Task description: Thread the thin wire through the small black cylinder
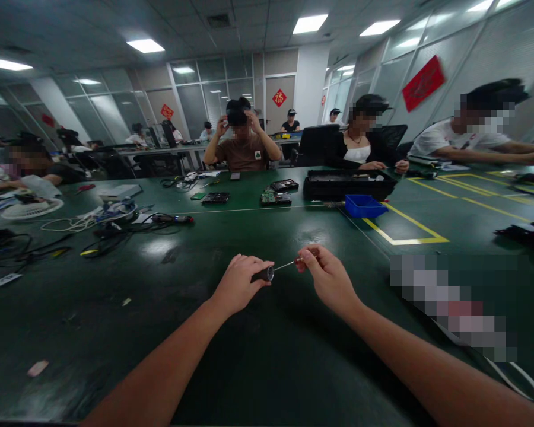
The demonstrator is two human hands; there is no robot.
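My left hand (242, 281) is closed around a small dark cylindrical part (264, 274) whose round end, with a pale rim, faces to the right. What kind of part it is, I cannot make out. My right hand (327, 273) pinches the reddish-brown handle of a screwdriver (285, 266). Its thin metal shaft points left, and the tip is at or close to the round end of the dark part; contact is too small to tell. Both hands are held above the green table (267, 362), in front of me.
Circuit boards and drives (276, 197) lie toward the far edge. A long black housing (349, 185) and a blue bin (365, 206) stand right of them. Tangled cables (115, 216) and a dark power tool (171, 219) lie left. Several people sit around; one (242, 139) raises both hands to the head.
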